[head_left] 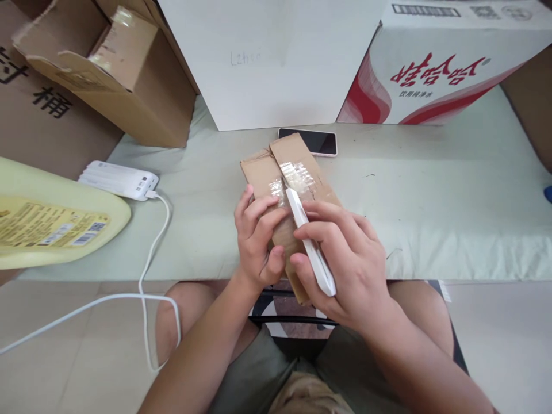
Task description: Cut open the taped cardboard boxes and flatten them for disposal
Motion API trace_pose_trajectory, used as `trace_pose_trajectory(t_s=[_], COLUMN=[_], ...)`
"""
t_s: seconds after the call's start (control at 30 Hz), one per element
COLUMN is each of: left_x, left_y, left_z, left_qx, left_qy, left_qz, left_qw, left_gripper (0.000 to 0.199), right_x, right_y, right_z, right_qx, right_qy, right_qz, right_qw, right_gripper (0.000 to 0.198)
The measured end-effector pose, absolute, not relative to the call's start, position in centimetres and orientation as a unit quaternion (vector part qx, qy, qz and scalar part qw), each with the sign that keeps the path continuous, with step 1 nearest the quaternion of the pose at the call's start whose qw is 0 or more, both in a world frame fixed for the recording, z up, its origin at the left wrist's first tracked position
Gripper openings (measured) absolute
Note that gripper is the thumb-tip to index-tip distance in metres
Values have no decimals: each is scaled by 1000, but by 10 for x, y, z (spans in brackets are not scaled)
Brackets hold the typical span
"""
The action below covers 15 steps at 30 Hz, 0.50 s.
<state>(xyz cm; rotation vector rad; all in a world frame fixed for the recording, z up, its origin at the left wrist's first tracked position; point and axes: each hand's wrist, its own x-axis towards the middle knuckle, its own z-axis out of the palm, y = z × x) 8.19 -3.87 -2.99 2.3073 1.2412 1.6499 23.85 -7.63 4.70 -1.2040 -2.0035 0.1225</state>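
Observation:
A folded piece of brown cardboard (276, 171) lies at a slant over the table's front edge, with shiny transparent tape (298, 177) across its upper part. My right hand (345, 253) is closed around a white utility knife (311, 247). The tip of the knife meets the cardboard at a seam beside the tape; how far the blade reaches in is hard to see. On the cardboard's left side, my left hand (261, 236) grips it with curled fingers, close to the knife.
Behind the cardboard lies a phone (321, 142). A white box (276, 69) and a red-and-white carton (431, 69) stand at the back. To the left are an open cardboard box (159, 86), a white power bank (118, 179) with a cable (161, 230), and a yellow bottle (56, 218).

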Motion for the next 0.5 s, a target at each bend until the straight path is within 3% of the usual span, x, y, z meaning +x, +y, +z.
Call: trace_pose_trajectory(t_s=[0.5], left_x=[83], left_y=[-38], left_z=[-28], left_qx=[742], left_qy=[390], left_qz=[545], left_qw=[40], left_gripper=[43], right_x=[241], right_y=[-75], right_z=[52], right_qx=[-465], right_qy=[-756], right_qz=[76], right_qw=[454], right_gripper=[9])
